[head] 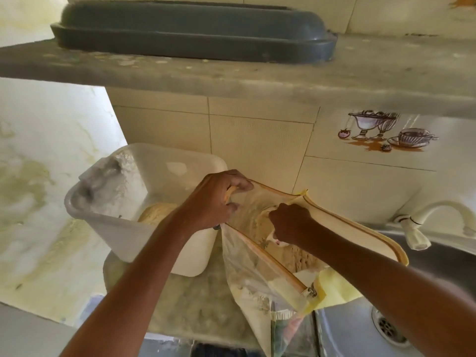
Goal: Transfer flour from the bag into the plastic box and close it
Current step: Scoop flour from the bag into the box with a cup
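Cream tiled walls were seen behind a worn stone worktop (195,287) beside a steel sink (360,328). On it the plastic box (121,228) stood just left of the flour bag (257,266). The bag's rim was pinched by the left hand (219,199), nearer the box; the right hand (291,222) was curled inside the bag, possibly round a scoop.
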`<move>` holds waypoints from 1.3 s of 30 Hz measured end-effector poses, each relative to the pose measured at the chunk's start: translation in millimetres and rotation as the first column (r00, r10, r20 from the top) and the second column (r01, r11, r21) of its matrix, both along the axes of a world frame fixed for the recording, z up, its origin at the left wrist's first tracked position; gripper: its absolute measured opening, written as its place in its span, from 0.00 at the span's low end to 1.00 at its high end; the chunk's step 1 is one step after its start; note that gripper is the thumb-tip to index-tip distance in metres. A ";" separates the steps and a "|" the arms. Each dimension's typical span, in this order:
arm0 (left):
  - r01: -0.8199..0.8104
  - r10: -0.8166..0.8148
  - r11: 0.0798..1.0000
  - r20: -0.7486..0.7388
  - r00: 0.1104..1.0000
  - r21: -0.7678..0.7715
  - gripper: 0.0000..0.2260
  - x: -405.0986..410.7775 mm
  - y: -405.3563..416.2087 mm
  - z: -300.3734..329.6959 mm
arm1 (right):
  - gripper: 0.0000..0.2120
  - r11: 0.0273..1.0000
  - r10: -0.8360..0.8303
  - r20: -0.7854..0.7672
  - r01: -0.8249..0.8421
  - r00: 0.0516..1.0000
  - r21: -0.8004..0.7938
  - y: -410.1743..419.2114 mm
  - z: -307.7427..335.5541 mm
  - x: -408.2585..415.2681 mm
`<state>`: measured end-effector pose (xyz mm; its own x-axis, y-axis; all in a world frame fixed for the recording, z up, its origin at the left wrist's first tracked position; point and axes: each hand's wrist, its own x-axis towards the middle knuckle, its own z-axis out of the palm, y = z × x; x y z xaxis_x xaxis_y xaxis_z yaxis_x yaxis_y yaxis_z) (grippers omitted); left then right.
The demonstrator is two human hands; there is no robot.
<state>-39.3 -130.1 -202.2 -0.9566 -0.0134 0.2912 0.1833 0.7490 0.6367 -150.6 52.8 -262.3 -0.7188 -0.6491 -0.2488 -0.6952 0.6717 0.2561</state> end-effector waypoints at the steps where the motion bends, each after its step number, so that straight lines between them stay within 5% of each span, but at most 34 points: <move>1: 0.011 -0.011 1.000 -0.003 1.000 0.002 0.20 0.1 0.3 0.1 | 0.18 1.000 -0.023 -0.006 0.023 1.000 -0.001 -2.8 -5.6 -2.1; 15: 0.030 -0.031 0.999 0.015 0.999 0.040 0.19 -0.6 -1.0 -4.7 | 0.12 0.901 -0.315 -0.054 0.281 0.947 -0.329 -31.4 -46.7 -11.1; 19: 0.041 -0.042 0.998 0.025 0.999 0.050 0.21 -0.8 0.1 -3.9 | 0.17 0.750 -0.469 0.092 0.451 0.878 -0.484 -25.1 -51.9 -12.1; 27: 0.030 -0.030 0.998 0.001 1.000 0.050 0.21 -2.6 -0.3 -4.9 | 0.23 0.265 -0.595 0.496 0.737 0.633 -0.622 -19.3 -101.5 -27.6; 34: 0.037 -0.038 0.993 0.012 0.999 0.111 0.21 -3.3 0.6 -4.0 | 0.18 0.044 -0.475 0.667 0.772 0.574 -0.634 -11.1 -77.6 -7.0; 39: 0.039 -0.042 0.989 0.016 0.999 0.144 0.20 -3.9 0.6 -4.6 | 0.13 0.028 -0.403 0.699 0.771 0.591 -0.636 -1.9 -60.9 9.6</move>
